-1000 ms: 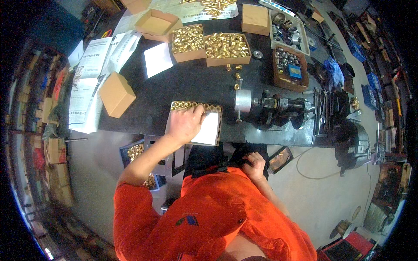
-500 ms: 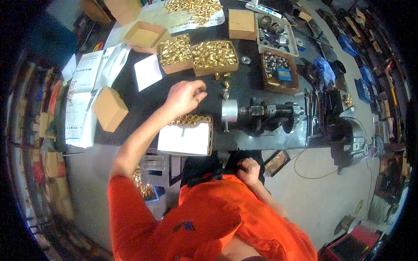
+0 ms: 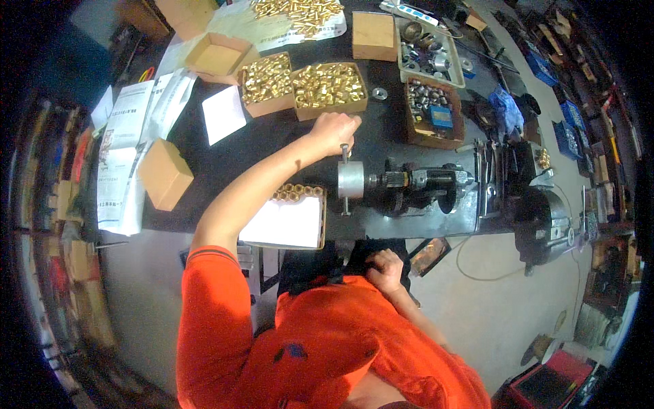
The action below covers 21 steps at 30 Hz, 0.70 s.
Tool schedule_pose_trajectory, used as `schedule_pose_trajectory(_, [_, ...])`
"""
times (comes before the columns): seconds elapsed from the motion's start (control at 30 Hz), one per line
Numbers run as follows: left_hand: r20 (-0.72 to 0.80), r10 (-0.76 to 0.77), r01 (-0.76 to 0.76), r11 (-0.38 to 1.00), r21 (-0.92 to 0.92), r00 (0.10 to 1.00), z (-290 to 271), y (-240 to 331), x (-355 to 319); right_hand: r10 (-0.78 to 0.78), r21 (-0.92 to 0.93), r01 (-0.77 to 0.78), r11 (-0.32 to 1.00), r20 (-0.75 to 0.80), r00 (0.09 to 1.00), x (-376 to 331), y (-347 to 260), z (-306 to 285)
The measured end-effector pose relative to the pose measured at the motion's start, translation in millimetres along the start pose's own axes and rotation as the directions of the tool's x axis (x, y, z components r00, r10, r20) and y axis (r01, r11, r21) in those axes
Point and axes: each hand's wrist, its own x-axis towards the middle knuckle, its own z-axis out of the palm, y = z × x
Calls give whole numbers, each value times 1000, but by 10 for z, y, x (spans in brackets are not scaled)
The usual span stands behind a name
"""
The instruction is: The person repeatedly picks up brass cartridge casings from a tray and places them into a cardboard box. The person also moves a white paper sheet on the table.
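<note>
My left hand (image 3: 334, 133) reaches over the dark bench, just short of the open box of brass fittings (image 3: 330, 86). Its fingers are curled down and closed; what lies in them is hidden. Below its wrist stands a silver cylindrical chuck (image 3: 350, 180) with a T-shaped handle, part of a small black bench machine (image 3: 429, 178). Under my left forearm is a carton with upright brass fittings (image 3: 300, 191) in rows, a white sheet (image 3: 286, 223) covering its near part. My right hand (image 3: 385, 270) rests closed on my lap, with nothing visible in it.
Another box of brass fittings (image 3: 267, 80) adjoins the first. Brass parts (image 3: 300, 13) lie heaped on paper at the back. A box of metal parts (image 3: 436, 129) stands right, before a tray of hardware (image 3: 429, 54). Newspaper (image 3: 129, 150) and a cardboard box (image 3: 165, 174) are left.
My left hand has moved right and slightly away from me, now covering the spot where loose brass fittings lay in front of the box. My right hand stays on my lap.
</note>
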Motion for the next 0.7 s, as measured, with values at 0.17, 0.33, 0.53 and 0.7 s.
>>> schedule_pose_trajectory(0.17, [-34, -187, 180, 973, -147, 982, -403, -121, -259, 12, -39, -12, 999, -8, 1000, -26, 9, 24])
schedule_pose_trajectory(0.33, [41, -262, 251, 852, -460, 964, -1020, -107, -1120, 19, -42, -19, 999, -4, 1000, 4, -45, 17])
schedule_pose_trajectory(0.53, [-42, -155, 126, 910, -396, 987, -835, 457, -1984, 1, -56, 0, 998, 9, 1000, -10, -33, 36])
schedule_pose_trajectory(0.7, [-112, -213, 181, 953, -243, 971, -401, 658, -2065, 16, -70, -16, 997, 9, 1000, -54, 27, 44])
